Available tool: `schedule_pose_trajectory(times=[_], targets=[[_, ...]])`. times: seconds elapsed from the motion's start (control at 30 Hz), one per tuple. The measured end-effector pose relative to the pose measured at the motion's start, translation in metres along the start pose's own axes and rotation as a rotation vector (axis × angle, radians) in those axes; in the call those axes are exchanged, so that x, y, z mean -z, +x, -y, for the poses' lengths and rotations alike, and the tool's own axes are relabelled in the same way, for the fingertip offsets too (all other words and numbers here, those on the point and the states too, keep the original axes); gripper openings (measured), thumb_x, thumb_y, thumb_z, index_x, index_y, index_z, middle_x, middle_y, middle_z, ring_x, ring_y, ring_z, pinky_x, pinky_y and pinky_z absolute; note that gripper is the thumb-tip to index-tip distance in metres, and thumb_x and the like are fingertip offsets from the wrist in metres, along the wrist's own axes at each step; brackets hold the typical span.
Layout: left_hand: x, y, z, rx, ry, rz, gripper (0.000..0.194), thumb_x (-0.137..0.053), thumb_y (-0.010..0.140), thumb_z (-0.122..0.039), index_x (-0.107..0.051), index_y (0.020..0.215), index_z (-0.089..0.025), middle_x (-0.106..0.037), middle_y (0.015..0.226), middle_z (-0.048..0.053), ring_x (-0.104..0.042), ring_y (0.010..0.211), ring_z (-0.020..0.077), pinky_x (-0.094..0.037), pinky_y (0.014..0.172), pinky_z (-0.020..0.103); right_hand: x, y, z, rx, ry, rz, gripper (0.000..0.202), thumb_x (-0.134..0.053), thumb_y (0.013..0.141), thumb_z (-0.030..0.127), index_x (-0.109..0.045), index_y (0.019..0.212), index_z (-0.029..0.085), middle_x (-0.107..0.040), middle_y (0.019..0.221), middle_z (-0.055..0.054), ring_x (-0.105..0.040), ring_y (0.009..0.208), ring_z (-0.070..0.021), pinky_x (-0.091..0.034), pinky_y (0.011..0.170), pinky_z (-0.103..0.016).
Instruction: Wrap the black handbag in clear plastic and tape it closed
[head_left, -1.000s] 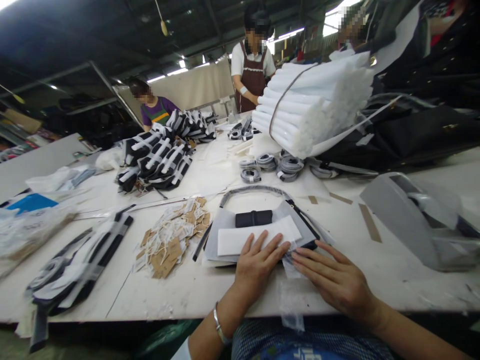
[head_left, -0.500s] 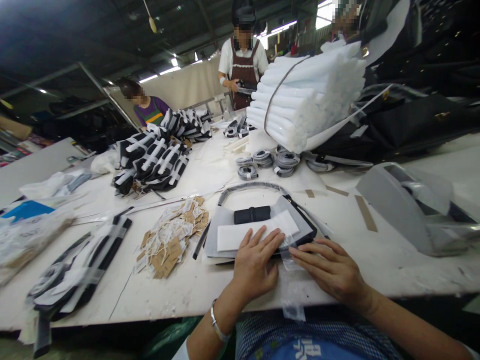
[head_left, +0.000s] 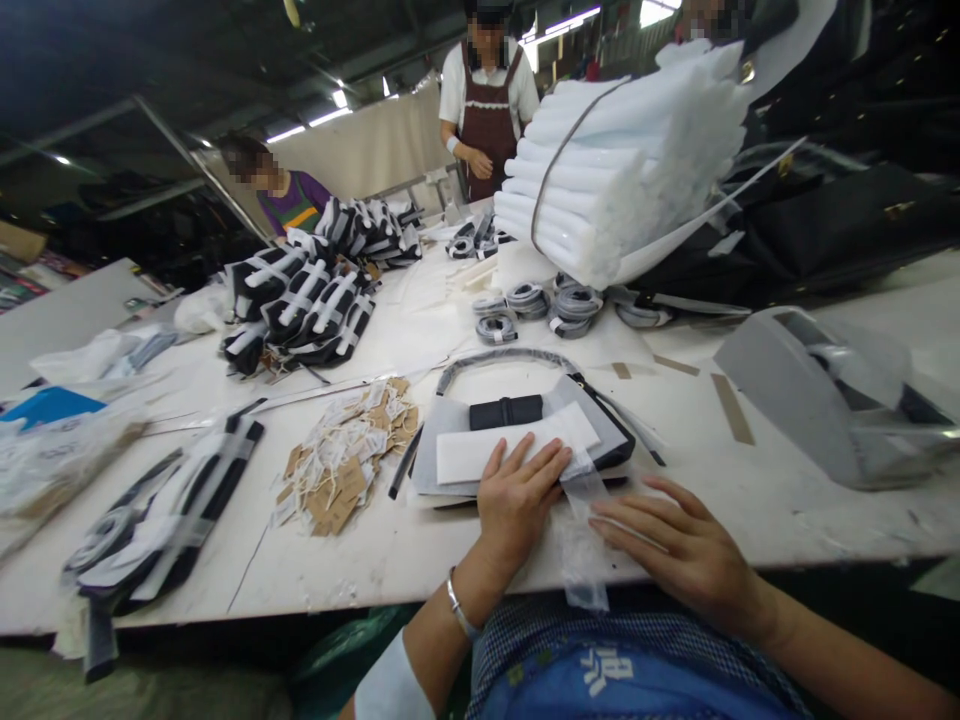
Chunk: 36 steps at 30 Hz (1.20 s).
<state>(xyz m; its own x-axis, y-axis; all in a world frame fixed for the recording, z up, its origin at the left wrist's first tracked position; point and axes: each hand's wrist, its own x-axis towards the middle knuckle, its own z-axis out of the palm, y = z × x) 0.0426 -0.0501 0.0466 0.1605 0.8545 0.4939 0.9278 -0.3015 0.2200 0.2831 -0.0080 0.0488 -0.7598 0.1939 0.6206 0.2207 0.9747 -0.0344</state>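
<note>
Step in hand looks like securing the white pad (head_left: 480, 450) on the bag (head_left: 619, 450) w/ clear film (head_left: 583, 535). Bag lies flat on the desk (head_left: 375, 580), handle loop pointing away, tags (head_left: 337, 475) to its left. L hand (head_left: 514, 500) is palm down, fingers apart, fingertips on pad's near edge; no grip. R hand (head_left: 682, 550) is open, fingertips just beside film; can't tell if they touch. Film runs from pad's R end over bag's near edge, then down past desk edge. Next move, as I judge it, calls for light L pressure so pad & grey sheet (head_left: 559, 405) don't slip, plus an R fingertip pinch on the loose film, drawn snug w/o creasing.
</note>
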Motion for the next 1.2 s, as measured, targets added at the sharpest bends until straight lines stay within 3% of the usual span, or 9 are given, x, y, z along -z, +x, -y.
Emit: schedule_pose_trajectory(times=[0.1,0.2,0.37,0.53,0.73,0.83,0.97,1.07,1.2], targets=[[0.001,0.000,-0.001,-0.002,0.002,-0.002,0.043,-0.061,0.096,-0.031,-0.052,0.139,-0.035,-0.063,0.138,-0.006,-0.055,0.134,0.0249,-0.043,0.113,0.057,0.002,-0.022,0.012,0.050,0.090,0.093,0.037,-0.058,0.100,0.016,-0.059,0.136,0.014,-0.064,0.136,-0.008,-0.054,0.131,-0.0232,-0.034,0.120,-0.046],[0.002,-0.001,-0.001,0.001,0.002,-0.002,0.043,-0.060,0.097,-0.031,-0.052,0.139,-0.035,-0.063,0.138,-0.004,-0.054,0.135,0.0248,-0.042,0.114,0.056,0.007,-0.029,0.016,0.003,0.150,0.052,0.037,-0.052,0.101,0.011,-0.059,0.137,0.016,-0.069,0.129,-0.006,-0.058,0.127,-0.0214,-0.045,0.113,-0.044],[0.000,-0.001,0.000,-0.014,-0.007,-0.018,0.042,-0.061,0.097,-0.031,-0.053,0.138,-0.035,-0.064,0.137,-0.005,-0.055,0.133,0.0248,-0.043,0.113,0.055,0.019,0.017,-0.002,-0.204,0.063,-0.139,0.036,-0.063,0.096,0.014,-0.064,0.131,0.023,-0.074,0.116,-0.005,-0.064,0.112,-0.0225,-0.047,0.105,-0.042],[0.007,0.002,-0.003,0.016,-0.040,0.002,0.047,-0.063,0.094,-0.029,-0.052,0.140,-0.034,-0.063,0.138,-0.004,-0.055,0.133,0.0251,-0.041,0.115,0.056,0.005,0.054,-0.032,-0.207,-0.025,0.006,0.032,-0.063,0.097,0.028,-0.066,0.128,0.021,-0.070,0.124,-0.008,-0.061,0.112,-0.0277,-0.046,0.103,-0.048],[0.022,0.006,-0.012,0.072,-0.132,0.110,0.049,-0.061,0.092,-0.038,-0.052,0.140,-0.032,-0.059,0.143,-0.003,-0.049,0.139,0.0259,-0.033,0.120,0.058,-0.020,0.038,-0.039,-0.234,0.002,-0.026,0.030,-0.059,0.097,0.018,-0.066,0.126,0.017,-0.068,0.121,-0.010,-0.057,0.110,-0.0285,-0.049,0.096,-0.046],[0.013,0.006,-0.011,0.081,-0.087,0.035,0.041,-0.060,0.095,-0.043,-0.057,0.135,-0.033,-0.065,0.136,-0.002,-0.055,0.133,0.0264,-0.037,0.116,0.058,-0.026,0.036,-0.037,-0.260,-0.006,-0.029,0.028,-0.061,0.095,0.018,-0.067,0.123,0.018,-0.069,0.118,-0.010,-0.057,0.109,-0.0292,-0.048,0.097,-0.047],[-0.002,0.002,-0.006,0.020,-0.004,-0.069,0.036,-0.058,0.098,-0.030,-0.058,0.134,-0.033,-0.067,0.132,-0.003,-0.059,0.129,0.0256,-0.040,0.114,0.056,-0.022,0.040,-0.033,-0.270,-0.045,-0.028,0.030,-0.062,0.094,0.018,-0.068,0.123,0.018,-0.071,0.118,-0.009,-0.060,0.108,-0.0287,-0.050,0.095,-0.046],[-0.005,0.000,-0.005,0.000,0.014,-0.089,0.034,-0.055,0.100,-0.029,-0.058,0.133,-0.033,-0.067,0.132,-0.005,-0.059,0.129,0.0254,-0.041,0.114,0.055,-0.010,0.029,-0.020,-0.216,-0.057,-0.023,0.041,-0.057,0.096,0.010,-0.061,0.135,0.021,-0.067,0.130,-0.008,-0.057,0.124,-0.0278,-0.042,0.110,-0.051],[-0.002,0.001,-0.006,-0.003,0.011,-0.079,0.033,-0.055,0.100,-0.029,-0.057,0.133,-0.033,-0.066,0.133,-0.006,-0.058,0.130,0.0241,-0.041,0.113,0.055,-0.001,-0.001,0.007,0.023,0.083,0.214,0.056,-0.062,0.098,0.034,-0.047,0.149,0.017,-0.054,0.147,-0.010,-0.041,0.143,-0.0261,-0.028,0.123,-0.050]])
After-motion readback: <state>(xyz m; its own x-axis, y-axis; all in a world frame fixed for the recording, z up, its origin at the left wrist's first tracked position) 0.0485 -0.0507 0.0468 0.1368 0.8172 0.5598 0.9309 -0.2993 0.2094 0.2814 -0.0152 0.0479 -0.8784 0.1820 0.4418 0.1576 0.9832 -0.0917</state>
